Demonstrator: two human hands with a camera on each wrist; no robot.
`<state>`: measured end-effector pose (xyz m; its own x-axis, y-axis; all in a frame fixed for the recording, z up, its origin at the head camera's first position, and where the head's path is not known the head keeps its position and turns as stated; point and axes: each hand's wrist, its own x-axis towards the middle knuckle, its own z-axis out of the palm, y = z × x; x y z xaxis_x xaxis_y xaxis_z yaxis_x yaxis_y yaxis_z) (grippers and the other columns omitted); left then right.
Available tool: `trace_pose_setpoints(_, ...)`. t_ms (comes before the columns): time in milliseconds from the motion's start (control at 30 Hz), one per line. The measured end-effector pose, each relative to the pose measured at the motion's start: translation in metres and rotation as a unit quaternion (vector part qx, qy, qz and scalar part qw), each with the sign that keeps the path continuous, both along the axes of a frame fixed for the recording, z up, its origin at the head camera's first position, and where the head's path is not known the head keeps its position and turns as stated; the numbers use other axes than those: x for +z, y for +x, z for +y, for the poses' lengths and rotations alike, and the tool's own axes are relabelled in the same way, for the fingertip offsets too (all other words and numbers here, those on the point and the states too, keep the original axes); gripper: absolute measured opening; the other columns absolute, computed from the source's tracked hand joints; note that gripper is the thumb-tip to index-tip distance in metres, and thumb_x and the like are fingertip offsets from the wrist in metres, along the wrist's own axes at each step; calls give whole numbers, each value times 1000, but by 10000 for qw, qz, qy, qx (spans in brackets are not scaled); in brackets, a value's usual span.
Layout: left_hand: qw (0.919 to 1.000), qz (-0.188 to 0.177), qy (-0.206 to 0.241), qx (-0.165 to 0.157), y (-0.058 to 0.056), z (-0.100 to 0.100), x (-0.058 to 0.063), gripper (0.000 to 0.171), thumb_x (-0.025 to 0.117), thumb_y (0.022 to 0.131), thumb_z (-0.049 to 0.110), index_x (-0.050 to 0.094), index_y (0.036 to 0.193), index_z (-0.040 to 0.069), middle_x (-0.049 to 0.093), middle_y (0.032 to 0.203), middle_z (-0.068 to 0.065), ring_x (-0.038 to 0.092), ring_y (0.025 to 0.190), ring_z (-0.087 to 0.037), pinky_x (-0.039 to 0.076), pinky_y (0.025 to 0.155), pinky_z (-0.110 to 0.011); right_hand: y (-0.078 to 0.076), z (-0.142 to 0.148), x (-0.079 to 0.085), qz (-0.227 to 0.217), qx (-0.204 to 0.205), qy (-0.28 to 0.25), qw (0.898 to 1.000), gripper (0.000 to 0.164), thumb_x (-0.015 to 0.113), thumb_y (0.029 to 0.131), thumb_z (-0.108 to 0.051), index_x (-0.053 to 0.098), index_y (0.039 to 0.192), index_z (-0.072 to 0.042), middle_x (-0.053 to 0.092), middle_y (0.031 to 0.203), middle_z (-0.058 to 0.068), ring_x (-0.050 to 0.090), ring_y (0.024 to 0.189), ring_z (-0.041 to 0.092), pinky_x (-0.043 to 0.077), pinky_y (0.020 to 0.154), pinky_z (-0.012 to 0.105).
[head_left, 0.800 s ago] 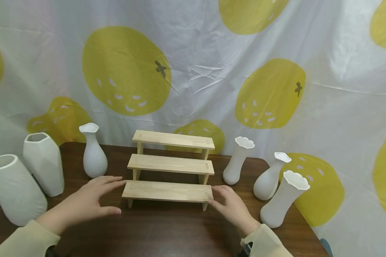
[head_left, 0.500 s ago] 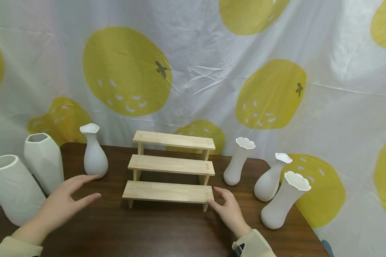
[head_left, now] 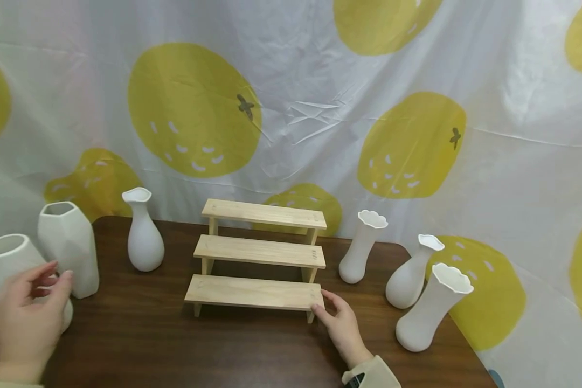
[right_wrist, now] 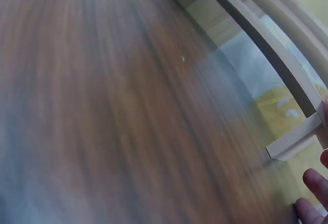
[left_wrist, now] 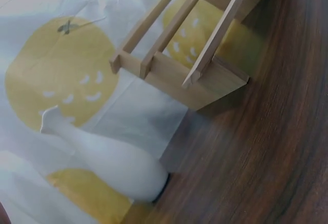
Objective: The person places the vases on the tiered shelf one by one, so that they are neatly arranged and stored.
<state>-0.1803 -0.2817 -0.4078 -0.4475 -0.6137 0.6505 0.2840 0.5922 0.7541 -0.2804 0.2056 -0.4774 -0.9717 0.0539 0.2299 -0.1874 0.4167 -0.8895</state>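
Currently I'm watching from my distant seat a wooden stand (head_left: 259, 250) standing upright on the dark table (head_left: 223, 350), and I'm judging the work to be at an early point. As I'm reading it, the positioning of the stand is looking nearly finished, while any handling of the vases is remaining undone: three white vases are standing left of it, the near vase (head_left: 7, 265), the angular vase (head_left: 70, 248) and the slim vase (head_left: 145, 242), and three more (head_left: 361, 253) are standing to its right, none on its steps. The right hand (head_left: 341, 326) is touching the lowest step's right end, its thumb lying at the front corner and its fingers spreading loosely apart from it along the side. Well away from the stand, the left hand (head_left: 28, 315) is hovering in front of the near vase, its fingers bending towards the thumb with a narrow gap and nothing visible between them. I'm not able to tell whether it's touching that vase; my left wrist camera isn't showing enough of the hand.
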Motion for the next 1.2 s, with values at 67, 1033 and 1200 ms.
trace_pose_setpoints(67, 9993, 248, 150, 240, 1, -3, -4, 25, 69, 83, 4, 71, 107, 7, 49, 86, 31, 45, 80, 14, 34, 73, -9, 0, -1, -2, -35, -17, -257, 9997, 50, 75, 85, -24, 60, 126, 0, 61, 121, 17, 57, 109, 31, 46, 90, 41)
trace_pose_setpoints(1033, 9647, -1106, 2387, 78, -7, -33, -35, 75, 67, 83, 8, 30, 147, 25, 36, 132, 14, 33, 131, -12, 21, 111, -24, 14, -7, 7, 21, 309, -1028, 9942, 50, 72, 87, -9, 54, 129, 8, 60, 122, 25, 58, 108, 30, 46, 83, 21)
trace_pose_setpoints(1200, 9635, -1409, 2276, 55, -2, -33, -34, 78, 66, 84, 9, 26, 149, 25, 34, 135, 14, 30, 133, -11, 19, 111, -24, 9, -3, -1, -27, 347, -1190, 9923, 49, 72, 87, -9, 54, 131, 6, 54, 134, 22, 56, 113, 28, 45, 84, 17)
